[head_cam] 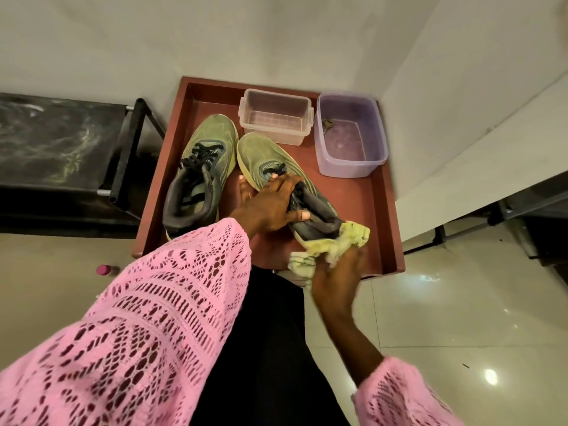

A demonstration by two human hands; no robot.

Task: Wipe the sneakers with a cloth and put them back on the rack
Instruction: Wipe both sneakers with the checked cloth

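Two yellow-green sneakers with dark laces and grey collars lie on a reddish-brown tray table (381, 216). The left sneaker (203, 167) lies free, toe pointing away. My left hand (270, 204) grips the right sneaker (264, 158) across its laces and tongue. My right hand (335, 281) holds a crumpled yellow-green cloth (335, 247) pressed against that sneaker's heel.
A clear plastic box (275, 116) and a purple tub (350, 133) holding water stand at the back of the tray. A black shoe rack (61, 139) stands to the left. White walls close in behind and right. A small pink bottle (106, 269) is on the floor.
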